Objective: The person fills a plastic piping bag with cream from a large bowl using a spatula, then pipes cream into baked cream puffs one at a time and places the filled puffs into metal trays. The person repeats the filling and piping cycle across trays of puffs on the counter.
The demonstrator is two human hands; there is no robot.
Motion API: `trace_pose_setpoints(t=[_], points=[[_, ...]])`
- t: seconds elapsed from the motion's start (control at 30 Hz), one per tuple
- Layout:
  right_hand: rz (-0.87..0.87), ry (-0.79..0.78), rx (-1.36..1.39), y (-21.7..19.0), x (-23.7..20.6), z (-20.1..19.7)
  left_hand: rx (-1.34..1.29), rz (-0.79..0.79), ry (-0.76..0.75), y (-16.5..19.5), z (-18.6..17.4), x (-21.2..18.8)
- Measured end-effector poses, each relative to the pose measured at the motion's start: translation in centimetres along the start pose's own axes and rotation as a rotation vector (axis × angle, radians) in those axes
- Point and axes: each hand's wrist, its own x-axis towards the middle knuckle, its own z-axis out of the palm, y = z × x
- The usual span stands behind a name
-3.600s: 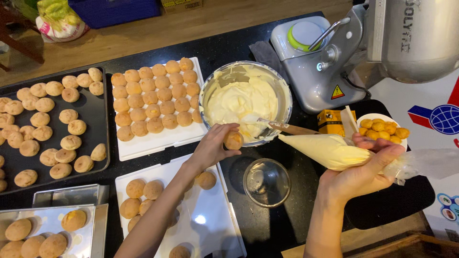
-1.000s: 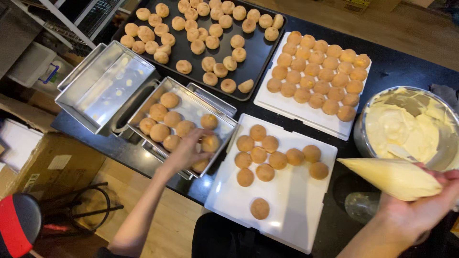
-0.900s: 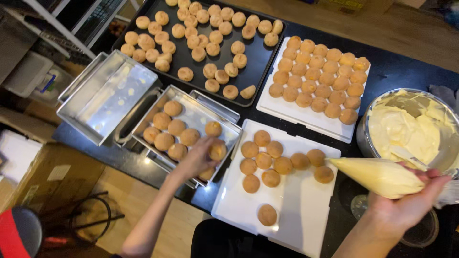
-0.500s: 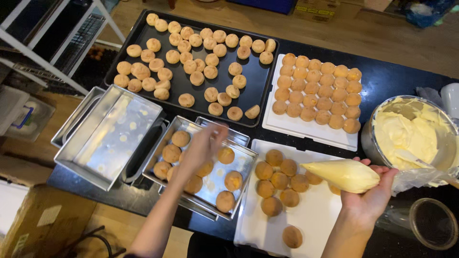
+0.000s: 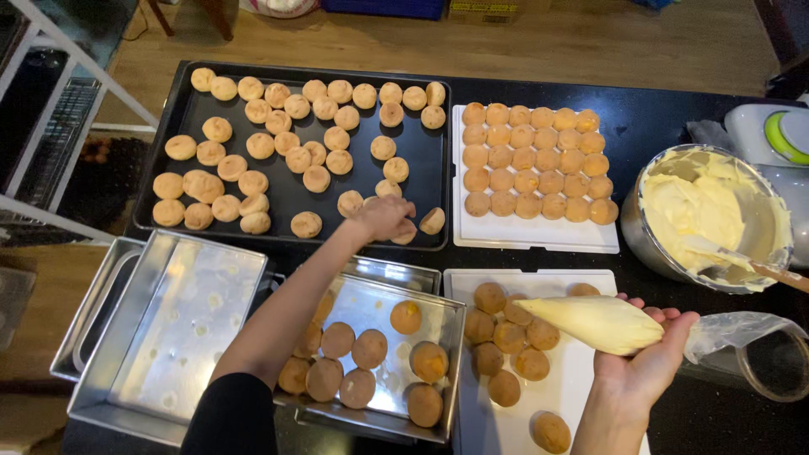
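The left hand (image 5: pixel 383 217) reaches across to the near edge of the large black baking tray (image 5: pixel 286 202), its fingers curled down over a small round golden pastry puff (image 5: pixel 406 233) that lies directly beneath them; whether the puff is actually pinched cannot be told from this angle. Another puff (image 5: pixel 432 220) sits just beside the hand on the right, and one more (image 5: pixel 350 202) just to its left. The rest of the dark tray is scattered with loose puffs.

The right hand (image 5: pixel 645 354) lies palm up, fingers loosely wrapped under a clear plastic piping bag filled with pale yellow cream (image 5: pixel 598 323), its pointed tip aimed left over the near white rectangular board (image 5: pixel 590 282), which carries several browner puffs. Beneath the left forearm sits a shiny rectangular metal pan (image 5: pixel 383 295) holding more puffs. A second white board (image 5: pixel 539 240) with neat rows of puffs lies beyond, next to a steel mixing bowl of cream (image 5: pixel 653 244), all on the black counter (image 5: pixel 666 118).
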Motion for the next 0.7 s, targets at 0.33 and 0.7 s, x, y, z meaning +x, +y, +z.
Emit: trace_pose_setpoints(t=[0.33,0.7], points=[[0.006,0.038,0.015,1.8,1.9,-2.5,-0.132,-0.291,0.465,-0.8,-1.1,3.2],[-0.014,0.058,-0.031,4.7,0.2,0.7,-0.334,-0.395,0.645,-6.1,-2.8,6.6]])
